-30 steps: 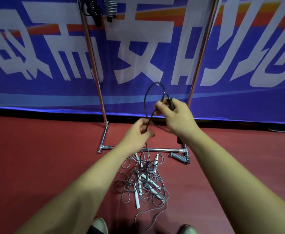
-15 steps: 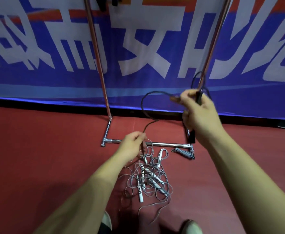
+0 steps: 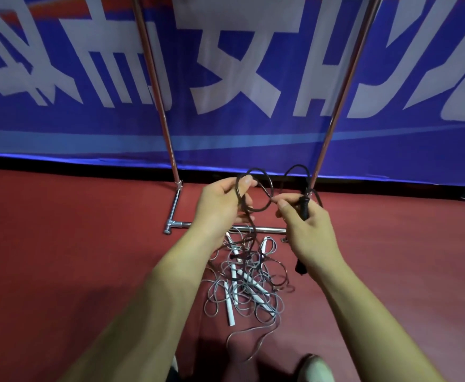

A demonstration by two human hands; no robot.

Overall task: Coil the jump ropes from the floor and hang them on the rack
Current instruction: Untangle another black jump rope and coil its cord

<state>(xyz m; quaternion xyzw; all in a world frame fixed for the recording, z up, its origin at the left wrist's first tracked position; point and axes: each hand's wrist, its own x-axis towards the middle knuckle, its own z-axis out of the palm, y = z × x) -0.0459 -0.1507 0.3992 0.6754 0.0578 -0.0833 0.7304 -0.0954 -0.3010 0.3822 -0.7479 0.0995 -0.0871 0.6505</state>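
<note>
Cord of the black jump rope point(image 3: 270, 191) looks light and springy; left grip point(image 3: 220, 205) pinches its loop at 9 o'clock; right grip point(image 3: 308, 230) clasps the stiff handle point(image 3: 305, 209).

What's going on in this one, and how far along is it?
A person stands at a metal rack, coiling a black jump rope. The right hand grips its handle and pinches the cord; the left hand holds a loop. The cord trails down into a tangled pile of grey ropes lying on the red floor.
</note>
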